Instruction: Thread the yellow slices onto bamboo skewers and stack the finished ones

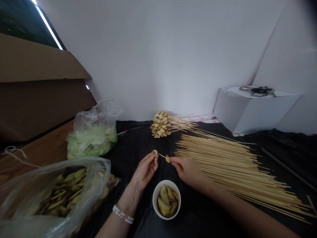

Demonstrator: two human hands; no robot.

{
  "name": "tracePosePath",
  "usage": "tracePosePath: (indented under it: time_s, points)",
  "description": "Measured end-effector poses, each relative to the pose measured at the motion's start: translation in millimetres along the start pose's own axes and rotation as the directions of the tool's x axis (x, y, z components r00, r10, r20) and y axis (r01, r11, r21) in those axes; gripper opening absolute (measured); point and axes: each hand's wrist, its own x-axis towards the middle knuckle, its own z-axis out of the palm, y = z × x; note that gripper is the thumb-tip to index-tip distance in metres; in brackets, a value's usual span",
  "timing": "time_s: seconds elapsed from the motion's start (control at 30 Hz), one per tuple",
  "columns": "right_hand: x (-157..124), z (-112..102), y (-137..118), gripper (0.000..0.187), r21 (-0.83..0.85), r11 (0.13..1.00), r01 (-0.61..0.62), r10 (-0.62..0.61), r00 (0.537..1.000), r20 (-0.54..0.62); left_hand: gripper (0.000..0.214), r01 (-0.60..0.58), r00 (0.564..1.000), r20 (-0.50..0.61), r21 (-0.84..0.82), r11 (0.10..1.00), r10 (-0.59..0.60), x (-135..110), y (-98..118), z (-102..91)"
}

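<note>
My left hand (146,170) pinches a small yellow potato slice (155,152) at the left end of a bamboo skewer (162,155). My right hand (187,170) holds the skewer's other end between finger and thumb, with a second slice (168,159) on it by the fingertips. Below my hands stands a white bowl (166,182) of potato wedges (164,195). A stack of loaded skewers (160,125) lies ahead. Many bare bamboo skewers (235,168) fan out to the right of my right hand.
A plastic bag of potato slices (56,195) sits at lower left, and a bag of pale green vegetable pieces (92,140) sits behind it. Black plastic sheeting (133,140) covers the table. A cardboard box (37,82) stands at left, a white box (252,114) at right.
</note>
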Motion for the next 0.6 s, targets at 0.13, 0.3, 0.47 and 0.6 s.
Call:
tracePosePath:
  time_s: [0.13, 0.3, 0.47, 0.6]
  points:
    - [-0.6, 0.3, -0.6, 0.026, -0.042, 0.999, 0.002, -0.001, 1.0, 0.016, 0.009, -0.028, 1.0, 0.012, 0.066, 0.997, 0.027, -0.6, -0.5, 0.5]
    - [-1.3, -1.7, -2.4, 0.027, -0.035, 0.999, 0.003, -0.003, 1.0, 0.006, 0.009, -0.072, 0.997, -0.005, 0.076, 0.994, 0.073, 0.9, 1.7, -1.7]
    - [-1.3, -2.2, -2.9, 0.028, -0.018, 1.0, -0.007, 0.007, 1.0, 0.01, 0.009, -0.067, 0.998, -0.011, 0.079, 0.995, 0.068, 1.9, -0.1, -2.0]
    - [-0.8, -2.3, -2.8, 0.028, -0.034, 0.999, -0.005, 0.006, 1.0, 0.031, 0.009, -0.068, 0.998, 0.003, 0.089, 0.994, 0.068, 1.2, -1.5, -1.3]
